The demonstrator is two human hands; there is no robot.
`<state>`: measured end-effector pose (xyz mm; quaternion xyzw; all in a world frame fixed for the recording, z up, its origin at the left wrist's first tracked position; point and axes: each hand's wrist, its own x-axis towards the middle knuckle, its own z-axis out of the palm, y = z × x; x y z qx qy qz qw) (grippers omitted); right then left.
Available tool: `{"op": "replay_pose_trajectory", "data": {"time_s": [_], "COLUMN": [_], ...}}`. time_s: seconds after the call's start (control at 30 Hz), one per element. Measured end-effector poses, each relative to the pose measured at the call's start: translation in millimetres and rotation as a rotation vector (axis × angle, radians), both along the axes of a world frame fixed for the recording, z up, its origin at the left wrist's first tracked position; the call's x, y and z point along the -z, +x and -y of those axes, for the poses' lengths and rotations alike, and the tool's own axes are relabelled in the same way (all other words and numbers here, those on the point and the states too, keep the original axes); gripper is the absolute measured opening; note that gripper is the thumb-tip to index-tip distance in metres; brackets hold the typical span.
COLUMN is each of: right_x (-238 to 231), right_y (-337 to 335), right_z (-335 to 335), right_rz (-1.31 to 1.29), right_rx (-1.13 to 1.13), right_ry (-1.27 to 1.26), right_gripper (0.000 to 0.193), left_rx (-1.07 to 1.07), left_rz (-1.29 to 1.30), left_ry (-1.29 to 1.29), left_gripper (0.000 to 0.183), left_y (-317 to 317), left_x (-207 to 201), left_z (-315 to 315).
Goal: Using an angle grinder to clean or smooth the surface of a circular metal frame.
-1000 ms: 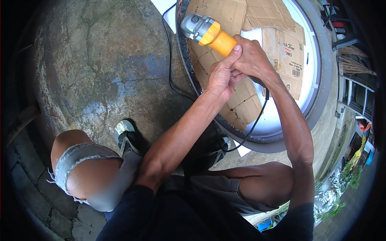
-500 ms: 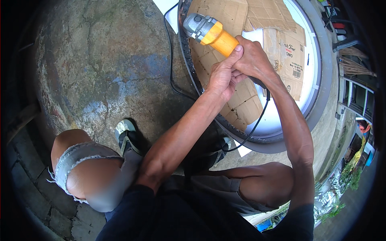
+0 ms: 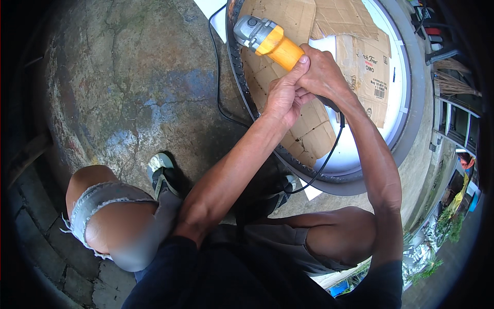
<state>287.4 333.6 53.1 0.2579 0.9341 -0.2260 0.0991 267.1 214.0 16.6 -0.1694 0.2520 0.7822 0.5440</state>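
Toward 12 to 1 o'clock of the view, a yellow angle grinder (image 3: 278,50) was held with its front end at the left-hand rim of a large round frame (image 3: 350,187). Its grey gear head (image 3: 254,32) pointed between 10 and 11 o'clock, and its long axis ran straight back on a slant toward 4 to 5 o'clock, the rear passing beneath the hands. The right hand (image 3: 324,74) gripped the body, its fingers wrapped around and mostly hidden. The left hand (image 3: 283,99) reached in from 7 o'clock and was closed too, thumb laid against the yellow body beside the right hand, fingers curled beneath; exactly where those fingertips pressed could not be told. A black power cord (image 3: 341,123) left the back end and curved toward 7 o'clock. Brown cardboard sheets (image 3: 373,85) lay over a white panel (image 3: 342,154) within the frame, from 12 to 2 o'clock.
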Motion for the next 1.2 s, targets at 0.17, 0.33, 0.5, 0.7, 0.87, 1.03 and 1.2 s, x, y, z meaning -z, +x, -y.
{"op": "replay_pose_trajectory", "data": {"time_s": [0.17, 0.33, 0.5, 0.7, 0.87, 1.03, 1.2], "right_x": [-1.0, -6.6, 0.4, 2.4, 4.2, 2.5, 8.8], "right_y": [-0.7, 5.3, 12.9, 10.6, 8.3, 11.3, 10.1], "right_z": [1.9, 0.0, -2.3, -1.0, 0.8, -0.6, -0.3], "right_rz": [0.023, 0.059, 0.017, 0.017, 0.003, 0.011, -0.007], "right_rx": [-0.023, -0.046, -0.038, -0.044, -0.022, -0.064, -0.047], "right_ry": [-0.009, -0.041, -0.078, -0.084, -0.054, -0.042, -0.055], "right_gripper": [0.035, 0.036, 0.035, 0.034, 0.033, 0.032, 0.035], "left_rx": [-0.007, 0.012, 0.011, 0.007, -0.010, -0.015, -0.016], "left_rz": [-0.005, -0.005, -0.010, -0.025, -0.025, -0.020, -0.025], "left_ry": [0.003, -0.015, -0.030, -0.063, -0.044, -0.045, -0.070], "left_gripper": [0.066, 0.067, 0.066, 0.065, 0.064, 0.064, 0.064], "left_y": [-1.3, 6.2, 12.8, 11.2, 9.0, 12.9, 11.6], "left_x": [0.9, 0.8, 0.9, 1.6, 3.2, 1.0, 3.8], "left_z": [1.9, 1.6, 1.0, 3.5, 2.4, 3.2, 4.0]}}
